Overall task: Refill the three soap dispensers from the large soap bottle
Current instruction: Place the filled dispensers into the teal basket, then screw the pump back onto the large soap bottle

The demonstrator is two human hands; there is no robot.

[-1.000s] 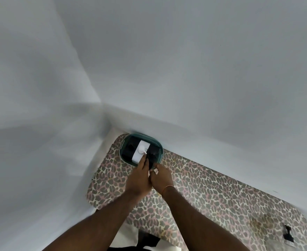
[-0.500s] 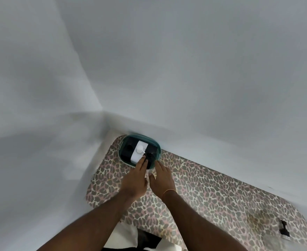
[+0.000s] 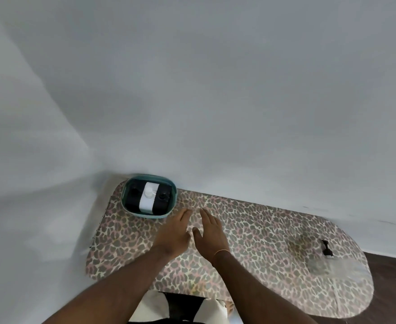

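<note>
A teal tub [image 3: 171, 203] stands at the far left end of the leopard-print board [image 3: 250, 242], against the wall. Inside it sit three soap dispensers side by side: a black one [image 3: 133, 198] on the left, a white one [image 3: 148, 197] with a white pump in the middle, and a black one [image 3: 162, 199] on the right. My left hand [image 3: 174, 232] and my right hand [image 3: 211, 232] hover over the board just in front and to the right of the tub, fingers straight, holding nothing. No large soap bottle is in view.
White walls meet in a corner behind the tub. A small black clip [image 3: 327, 248] lies on a worn patch near the board's right end. Dark floor [image 3: 393, 277] shows at the right. The board's near edge is close to my body.
Both hands have let go of the dispensers and drawn back out of the tub toward me and slightly right. The view has shifted, showing more of the board's right end.
</note>
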